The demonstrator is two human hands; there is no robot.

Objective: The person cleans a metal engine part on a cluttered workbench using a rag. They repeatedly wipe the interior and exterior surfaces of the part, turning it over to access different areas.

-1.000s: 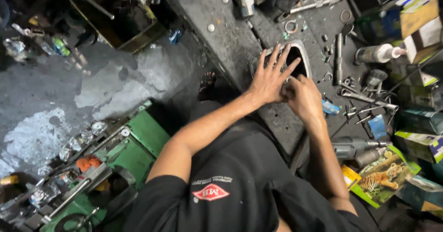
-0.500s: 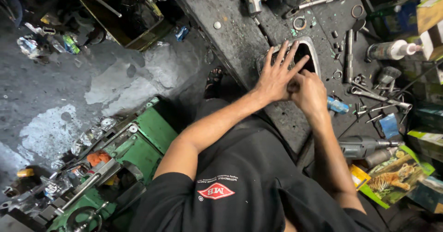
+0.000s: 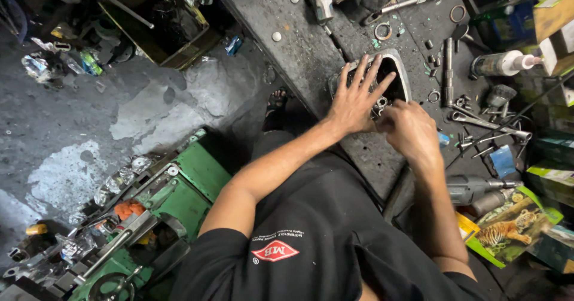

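Both hands barely shifted: left hand (image 3: pixel 354 100) lay splayed, steadying the metal casing (image 3: pixel 399 67), right hand (image 3: pixel 409 128) clenched inside, needing careful finger work.

The left hand (image 3: pixel 354 100) lay spread flat over a metal engine casing (image 3: pixel 399 67) on the workbench (image 3: pixel 299 43); the right hand (image 3: pixel 409 130) gripped its near edge.

bare bench strip (image 3: pixel 299 43) left of hands, tools (image 3: pixel 472 112) crowding right

left hand (image 3: pixel 354 100) fingers now spread wider over metal casing (image 3: pixel 399 67), right hand (image 3: pixel 409 130) shifted slightly lower
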